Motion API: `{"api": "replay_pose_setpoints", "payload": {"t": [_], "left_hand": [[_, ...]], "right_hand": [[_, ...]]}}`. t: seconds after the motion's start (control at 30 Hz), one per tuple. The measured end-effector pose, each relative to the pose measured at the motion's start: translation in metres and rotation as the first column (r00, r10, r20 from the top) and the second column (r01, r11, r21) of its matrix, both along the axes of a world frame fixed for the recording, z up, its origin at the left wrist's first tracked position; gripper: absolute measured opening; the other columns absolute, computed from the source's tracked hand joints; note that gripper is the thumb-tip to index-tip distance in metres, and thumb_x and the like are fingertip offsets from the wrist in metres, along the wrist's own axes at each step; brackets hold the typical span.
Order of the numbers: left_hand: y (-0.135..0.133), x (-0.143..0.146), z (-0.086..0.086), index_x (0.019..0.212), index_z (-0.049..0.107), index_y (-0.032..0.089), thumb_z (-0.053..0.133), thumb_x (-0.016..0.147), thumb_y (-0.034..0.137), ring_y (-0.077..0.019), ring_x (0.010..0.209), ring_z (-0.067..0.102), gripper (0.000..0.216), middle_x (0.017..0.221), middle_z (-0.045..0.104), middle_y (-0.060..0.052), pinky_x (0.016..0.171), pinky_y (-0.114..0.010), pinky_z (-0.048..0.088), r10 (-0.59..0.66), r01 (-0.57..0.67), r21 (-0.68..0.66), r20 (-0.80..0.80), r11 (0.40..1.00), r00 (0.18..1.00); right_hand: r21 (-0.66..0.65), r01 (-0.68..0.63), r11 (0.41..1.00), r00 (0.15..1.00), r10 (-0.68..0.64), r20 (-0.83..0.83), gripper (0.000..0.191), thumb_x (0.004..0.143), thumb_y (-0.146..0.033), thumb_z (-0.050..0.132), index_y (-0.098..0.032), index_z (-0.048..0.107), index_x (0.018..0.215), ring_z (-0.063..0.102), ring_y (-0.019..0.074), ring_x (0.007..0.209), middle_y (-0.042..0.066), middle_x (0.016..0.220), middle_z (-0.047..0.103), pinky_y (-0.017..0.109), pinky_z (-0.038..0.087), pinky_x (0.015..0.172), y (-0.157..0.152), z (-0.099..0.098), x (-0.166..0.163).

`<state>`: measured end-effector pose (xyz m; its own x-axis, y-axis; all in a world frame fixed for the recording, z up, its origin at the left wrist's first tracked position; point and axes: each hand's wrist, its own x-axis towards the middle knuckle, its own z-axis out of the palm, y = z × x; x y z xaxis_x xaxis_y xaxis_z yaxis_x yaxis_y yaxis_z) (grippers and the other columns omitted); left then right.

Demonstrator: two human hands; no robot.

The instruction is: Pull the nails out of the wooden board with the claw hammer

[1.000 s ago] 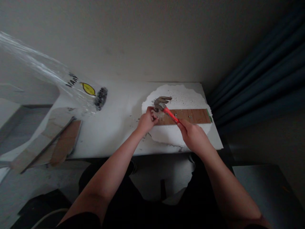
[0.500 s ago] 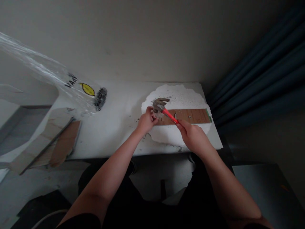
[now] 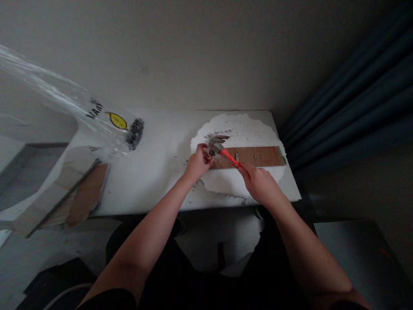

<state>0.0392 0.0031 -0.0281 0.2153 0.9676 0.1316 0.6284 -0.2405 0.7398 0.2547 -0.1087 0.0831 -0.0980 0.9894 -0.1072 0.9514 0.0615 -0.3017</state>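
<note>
My right hand (image 3: 260, 183) is wrapped round the red handle of a claw hammer (image 3: 230, 157). The hammer's dark metal head is over the left end of a brown wooden board (image 3: 266, 156), close to my left fingertips. My left hand (image 3: 199, 162) is curled at that end of the board, its fingers pinched; what they hold, if anything, is too small to make out. Small bits of metal or debris lie on the board. Beneath it spreads a white, ragged-edged sheet (image 3: 222, 183) strewn with dark crumbs.
The white table (image 3: 155, 172) stands against a grey wall. At its left end lie broken board pieces (image 3: 87, 193) and clear plastic wrap (image 3: 106, 125) with a yellow print. A dark curtain (image 3: 358, 103) hangs on the right, above a dark box-like surface (image 3: 361, 254).
The hammer head has dropped slightly toward the board beside my left fingers. My left hand has stayed in nearly the same place.
</note>
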Motion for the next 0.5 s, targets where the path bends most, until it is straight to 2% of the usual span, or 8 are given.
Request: {"api": "replay_pose_setpoints", "payload": {"t": [0.1, 0.27, 0.37, 0.5], "left_hand": [[0.0006, -0.0002, -0.0015, 0.125, 0.04, 0.023, 0.066, 0.081, 0.021, -0.0135, 0.061, 0.058, 0.051, 0.073, 0.063, 0.005, 0.06, -0.025, 0.04, -0.018, 0.018, -0.011, 0.01, 1.0, 1.0], [-0.0009, 0.0002, 0.0019, 0.124, 0.042, 0.023, 0.067, 0.079, 0.017, -0.0147, 0.066, 0.061, 0.051, 0.08, 0.066, 0.002, 0.062, -0.026, 0.041, -0.011, 0.011, 0.006, -0.019, 1.0, 1.0], [-0.0017, 0.0009, 0.0044, 0.125, 0.042, 0.023, 0.066, 0.08, 0.015, -0.015, 0.067, 0.061, 0.051, 0.078, 0.066, 0.003, 0.062, -0.026, 0.042, -0.026, 0.026, -0.006, -0.025, 1.0, 0.999], [-0.0014, 0.0025, 0.0061, 0.127, 0.042, 0.022, 0.067, 0.079, 0.017, -0.016, 0.067, 0.062, 0.054, 0.075, 0.065, 0.002, 0.061, -0.026, 0.041, -0.005, 0.004, -0.013, -0.051, 1.0, 0.999]], "right_hand": [[0.031, 0.025, 0.999, 1.0, -0.025, -0.017, 0.049, 0.107, -0.043, 0.026, -0.02, 0.063, 0.131, 0.071, 0.0267, 0.078, 0.012, 0.092, 0.076, 0.034, 0.045, 0.067, -0.0003, 0.0006, -0.0008], [-0.021, 0.013, 1.0, 0.999, -0.012, 0.044, 0.047, 0.106, -0.042, 0.029, -0.021, 0.063, 0.13, 0.071, 0.0273, 0.078, 0.012, 0.091, 0.076, 0.033, 0.045, 0.067, 0.0026, -0.0026, 0.0003], [0.003, 0.026, 1.0, 0.999, -0.026, 0.044, 0.048, 0.107, -0.043, 0.028, -0.021, 0.062, 0.131, 0.071, 0.0275, 0.079, 0.012, 0.093, 0.076, 0.033, 0.045, 0.067, 0.0019, -0.0038, 0.0009], [0.005, -0.013, 1.0, 1.0, 0.013, 0.025, 0.047, 0.107, -0.042, 0.029, -0.022, 0.063, 0.131, 0.072, 0.0283, 0.08, 0.012, 0.093, 0.076, 0.034, 0.045, 0.067, -0.0014, -0.0038, -0.001]]}}
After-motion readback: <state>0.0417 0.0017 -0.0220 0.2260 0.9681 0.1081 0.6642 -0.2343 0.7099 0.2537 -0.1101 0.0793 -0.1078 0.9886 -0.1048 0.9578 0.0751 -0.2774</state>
